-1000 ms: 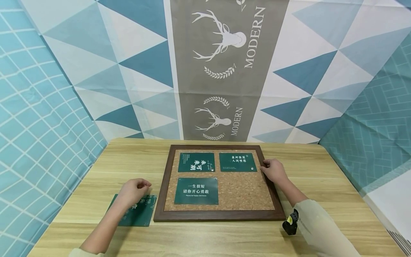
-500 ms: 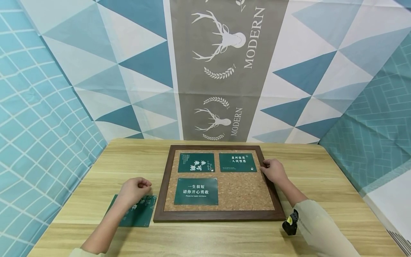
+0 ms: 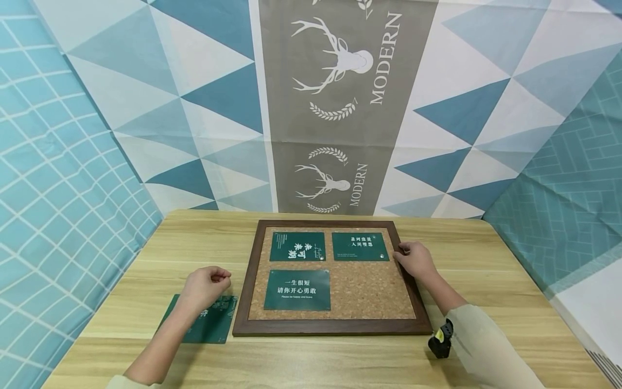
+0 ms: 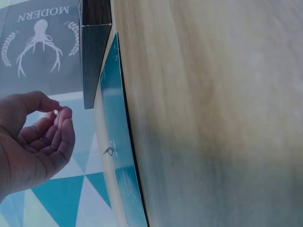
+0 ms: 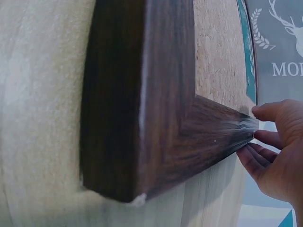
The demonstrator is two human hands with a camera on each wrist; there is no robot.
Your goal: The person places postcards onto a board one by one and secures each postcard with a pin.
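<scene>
A framed cork board (image 3: 369, 289) lies on the table with three green cards pinned flat on it: a top-left card (image 3: 282, 251), a top-right card (image 3: 350, 251) and a lower-left card (image 3: 297, 302). My right hand (image 3: 415, 259) grips the frame's right side, thumb on top and fingers along the outer edge. In the left wrist view my left hand (image 4: 40, 137) pinches a small pale object (image 4: 56, 112) between thumb and index finger; its kind cannot be made out. Below that hand in the head view, a loose green card (image 3: 214, 327) lies left of the board, partly covered by the forearm.
The wooden table (image 3: 311, 362) extends on all sides of the board. Behind it hangs a patterned cloth backdrop (image 3: 330, 129) with deer heads. A black device (image 3: 440, 340) sits at my right sleeve, close to the frame's lower right corner.
My left hand has risen very slightly over the loose card. My right hand stays on the frame, and the board and cards keep their places.
</scene>
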